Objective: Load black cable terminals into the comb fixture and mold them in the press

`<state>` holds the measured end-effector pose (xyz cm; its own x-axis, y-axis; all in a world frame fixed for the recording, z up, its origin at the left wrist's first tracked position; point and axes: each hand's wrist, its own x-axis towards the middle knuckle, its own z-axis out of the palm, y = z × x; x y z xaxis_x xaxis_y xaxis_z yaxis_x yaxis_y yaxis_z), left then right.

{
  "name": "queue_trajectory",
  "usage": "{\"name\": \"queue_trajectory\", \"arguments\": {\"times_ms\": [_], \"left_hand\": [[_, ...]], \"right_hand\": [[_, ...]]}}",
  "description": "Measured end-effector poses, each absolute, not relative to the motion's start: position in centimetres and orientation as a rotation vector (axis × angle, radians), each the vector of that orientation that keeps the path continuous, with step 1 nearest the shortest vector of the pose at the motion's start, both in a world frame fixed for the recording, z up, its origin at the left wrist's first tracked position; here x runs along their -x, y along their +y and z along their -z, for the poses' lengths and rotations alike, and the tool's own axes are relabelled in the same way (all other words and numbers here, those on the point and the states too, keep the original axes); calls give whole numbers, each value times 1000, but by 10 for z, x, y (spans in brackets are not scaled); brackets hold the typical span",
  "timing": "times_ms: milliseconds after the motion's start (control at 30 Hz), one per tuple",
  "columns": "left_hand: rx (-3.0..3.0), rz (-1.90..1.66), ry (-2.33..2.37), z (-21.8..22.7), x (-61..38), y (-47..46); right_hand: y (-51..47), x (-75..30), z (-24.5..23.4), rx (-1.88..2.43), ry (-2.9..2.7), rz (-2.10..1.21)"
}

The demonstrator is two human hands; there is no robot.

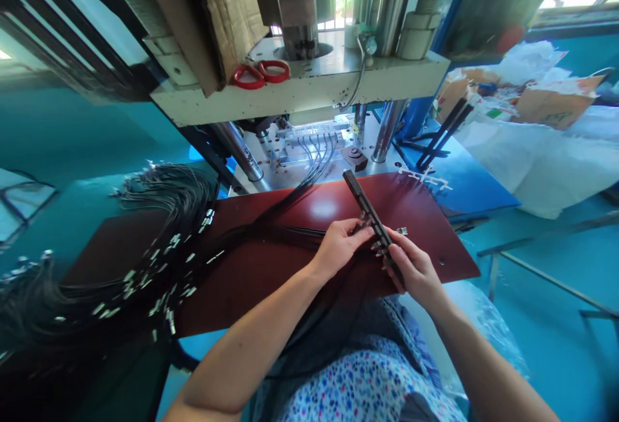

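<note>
A long dark slotted bar (362,197) is held at a slant above the reddish-brown board (309,267). My right hand (416,270) is closed around its near end. My left hand (338,244) pinches a small cable end against the bar's left side, its exact shape partly covered by my fingers. Small metal connectors (378,248) stick out along the bar between my hands. Black cables (300,233) run across the board to my left hand. A small metal piece (402,231) lies on the board just beyond my right fingers.
A press stands ahead, with red-handled scissors (261,75) on its pale plate (309,96). Several cables (316,160) lead into a metal mould (314,137). Cable bundles (169,202) with metal ends cover the left. White plastic scraps (425,179) lie at the board's far right corner.
</note>
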<state>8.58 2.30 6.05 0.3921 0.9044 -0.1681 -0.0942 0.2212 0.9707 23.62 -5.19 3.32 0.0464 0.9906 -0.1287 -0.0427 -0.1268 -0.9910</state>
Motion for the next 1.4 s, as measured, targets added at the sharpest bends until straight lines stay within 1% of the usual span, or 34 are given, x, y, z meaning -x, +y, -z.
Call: {"name": "queue_trajectory", "arguments": {"times_ms": [100, 200, 367, 633, 800, 900, 1033, 1167, 1400], "left_hand": [[-1019, -926, 953, -67, -78, 28], [-938, -897, 927, -69, -76, 29], [-1035, -867, 1018, -63, -83, 27], [-1051, -872, 1007, -57, -84, 29], [-1129, -914, 1032, -58, -81, 30], [-1138, -884, 1018, -61, -77, 29], [-941, -861, 966, -66, -68, 30], [-770, -854, 869, -63, -61, 35], [-938, -767, 1004, -62, -63, 40]], "right_hand": [[-53, -237, -34, 1273, -989, -1291], [-52, -237, -37, 1268, -960, -1311], [-51, -239, -39, 1259, -1004, -1352], [-51, -241, -38, 1291, -1107, -1354], [-49, -237, -39, 1345, -1236, -1326], [-48, -236, -40, 1359, -1222, -1343], [-49, -237, -42, 1341, -1084, -1357], [-49, -239, -42, 1333, -1092, -1373], [-47, -246, -40, 1311, -1188, -1426]]}}
